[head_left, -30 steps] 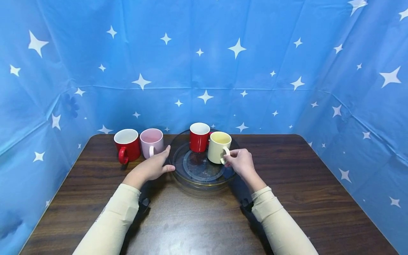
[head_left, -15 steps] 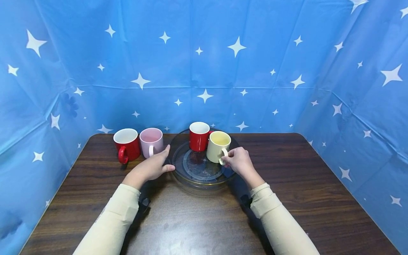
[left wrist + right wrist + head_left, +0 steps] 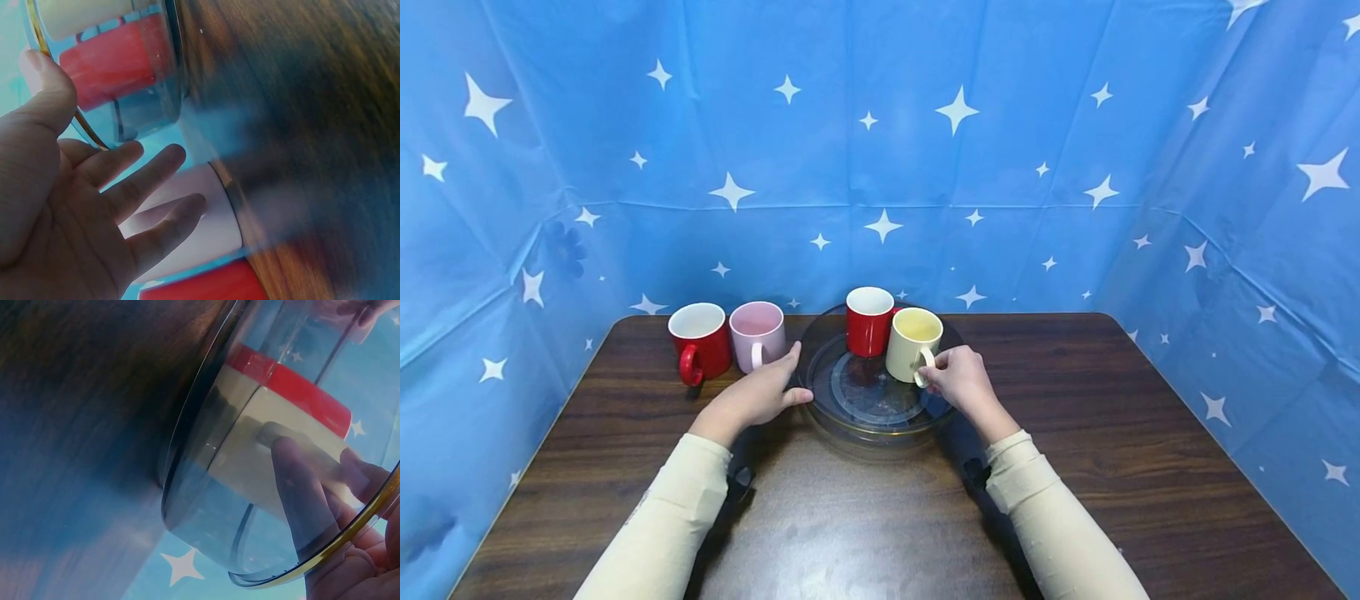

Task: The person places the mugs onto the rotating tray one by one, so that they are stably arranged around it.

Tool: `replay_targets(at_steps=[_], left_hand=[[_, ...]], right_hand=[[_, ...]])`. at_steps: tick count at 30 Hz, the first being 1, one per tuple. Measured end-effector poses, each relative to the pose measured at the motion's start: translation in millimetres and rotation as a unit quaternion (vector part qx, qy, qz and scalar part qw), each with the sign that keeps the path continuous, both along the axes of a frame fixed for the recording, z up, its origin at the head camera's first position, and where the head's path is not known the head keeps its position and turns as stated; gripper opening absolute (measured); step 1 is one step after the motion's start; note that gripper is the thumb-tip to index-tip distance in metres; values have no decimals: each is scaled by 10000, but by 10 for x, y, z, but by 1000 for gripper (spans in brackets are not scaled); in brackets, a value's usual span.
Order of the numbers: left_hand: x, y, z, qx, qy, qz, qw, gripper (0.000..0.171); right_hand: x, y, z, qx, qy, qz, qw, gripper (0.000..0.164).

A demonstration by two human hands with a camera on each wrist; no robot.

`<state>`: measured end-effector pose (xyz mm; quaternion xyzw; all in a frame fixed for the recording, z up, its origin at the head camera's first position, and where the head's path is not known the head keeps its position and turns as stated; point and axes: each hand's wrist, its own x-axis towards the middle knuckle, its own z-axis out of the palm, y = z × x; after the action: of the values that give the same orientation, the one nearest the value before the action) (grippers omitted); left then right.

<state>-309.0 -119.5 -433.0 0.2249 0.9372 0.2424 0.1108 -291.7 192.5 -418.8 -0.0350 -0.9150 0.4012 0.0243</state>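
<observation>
A clear round tray (image 3: 880, 417) with high see-through walls and a gold rim holds a red mug (image 3: 867, 335) with a white inside and a pale yellow mug (image 3: 907, 357), both upright. My right hand (image 3: 964, 383) reaches over the rim and pinches the yellow mug's handle (image 3: 300, 445). My left hand (image 3: 756, 398) is at the tray's left side with fingers spread, thumb by the gold rim (image 3: 89, 130); whether it touches the rim I cannot tell. Behind its fingers stands a pink mug (image 3: 756, 335), partly covered by them.
Another red mug (image 3: 700, 346) stands left of the pink one, its handle facing forward. Everything sits on a dark wood-grain table (image 3: 865, 525). Blue curtains (image 3: 910, 150) with white stars close off the back and both sides.
The yellow mug and my right hand have shifted very slightly left. My left hand has stayed in place beside the tray.
</observation>
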Motion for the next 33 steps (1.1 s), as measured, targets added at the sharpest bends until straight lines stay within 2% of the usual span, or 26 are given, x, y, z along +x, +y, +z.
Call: replay_targets(at_steps=[15,19,25,29,33], left_hand=[[14,-13,-25,12,21,-1,10000,91],[22,-16,-25,11,22,10,10000,91],[26,-11,-20,-8,13,15,10000,90],[20,-7,-13,35,-51,-3,10000,92],[1,-11,-25,90,-67,-6,9999,91]], right_hand=[[23,-16,-30,200,197,153,9995,17],[32,1,-20,641,329,315,9969,16],[44,118,14,1379,872,729,9839,18],[26,300,48,1332,1004,549,9845,24],[-48,502,62,1005,822,415,9907,33]])
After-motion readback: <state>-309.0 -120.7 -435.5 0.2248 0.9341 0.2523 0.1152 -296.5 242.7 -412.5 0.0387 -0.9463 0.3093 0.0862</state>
